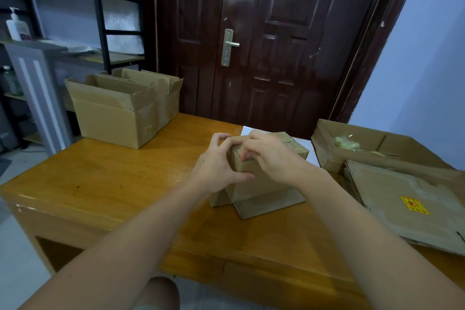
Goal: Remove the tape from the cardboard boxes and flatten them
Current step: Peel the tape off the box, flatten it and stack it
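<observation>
At mid-desk, your left hand (216,166) and right hand (271,158) both clutch the small cardboard box (261,184), fingers curled over its near top edge, thumbs on its front. Clear tape (292,142) crosses the lid just beyond your rt fingers; flattened cardboard (407,204) lies well off to the rt.

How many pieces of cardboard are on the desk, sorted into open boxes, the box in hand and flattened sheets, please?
Open boxes: 3, namely the front left box, the box behind it and the scrap box on the right.
Box being handled: 1, the small box.
Flattened stacks: 1, the flattened cardboard; the sheet count is unclear.
Total: 5.
</observation>
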The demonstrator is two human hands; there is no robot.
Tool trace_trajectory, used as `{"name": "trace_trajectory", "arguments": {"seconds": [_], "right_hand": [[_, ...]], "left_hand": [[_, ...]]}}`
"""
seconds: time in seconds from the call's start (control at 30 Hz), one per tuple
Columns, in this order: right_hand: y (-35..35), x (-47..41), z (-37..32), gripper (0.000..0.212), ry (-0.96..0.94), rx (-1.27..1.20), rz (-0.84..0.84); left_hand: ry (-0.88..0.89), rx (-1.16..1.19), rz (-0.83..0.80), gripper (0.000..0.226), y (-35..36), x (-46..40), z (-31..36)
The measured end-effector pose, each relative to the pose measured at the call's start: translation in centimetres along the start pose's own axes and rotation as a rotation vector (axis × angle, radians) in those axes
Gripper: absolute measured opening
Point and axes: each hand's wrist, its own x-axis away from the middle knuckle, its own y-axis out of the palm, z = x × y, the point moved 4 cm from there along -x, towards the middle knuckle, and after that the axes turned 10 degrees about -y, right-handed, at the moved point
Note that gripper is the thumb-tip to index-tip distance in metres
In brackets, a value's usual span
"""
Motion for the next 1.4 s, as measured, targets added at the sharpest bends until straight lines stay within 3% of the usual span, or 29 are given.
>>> {"name": "trace_trajectory", "arguments": {"seconds": [0.13, 0.23, 0.33, 0.47, 0.67, 0.77, 0.93, 1.23, 1.4], "right_hand": [[-0.3, 0.3, 0.4, 0.023, 0.011, -0.114, 0.074], [-0.5, 0.5, 1.3, 0.021, 0.147, -0.221, 0.154], [-0.5, 0.2, 0.9, 0.019, 0.115, -0.144, 0.109], [-0.1, -0.4, -0.9, 0.037, 0.057, -0.021, -0.056], [1.2, -2.3, -3.4, 0.006, 0.039, 0.470, -0.220], [1.8, -2.6, -3.9, 0.025, 0.063, 0.581, -0.308], [2.7, -2.8, -4.6, 0.052, 0.137, 0.666, -0.283], [4.7, -2.8, -3.4, 0.042, 0.034, 0.923, -0.438], [4.3, -1.9, -2.8, 0.045, -0.035, 0.780, -0.282]], "left_hand": [[-0.006, 0.038, -0.013, 0.095, -0.4, 0.2, 0.0], [-0.009, 0.092, -0.053, 0.093, -0.8, 0.2, -0.2], [-0.012, 0.098, -0.076, 0.092, -1.0, 0.2, 0.0], [-0.005, 0.136, -0.077, 0.090, -1.0, 0.3, 0.1], [0.034, 0.069, -0.161, 0.095, -1.6, 0.2, 0.0], [0.076, 0.002, -0.175, 0.095, -2.0, 0.4, 0.2], [0.077, -0.039, -0.155, 0.094, -1.3, 0.6, 0.2], [0.069, -0.057, -0.141, 0.089, -1.4, 0.4, 0.4], [0.046, -0.007, -0.115, 0.093, -1.4, 0.6, 0.3]]}}
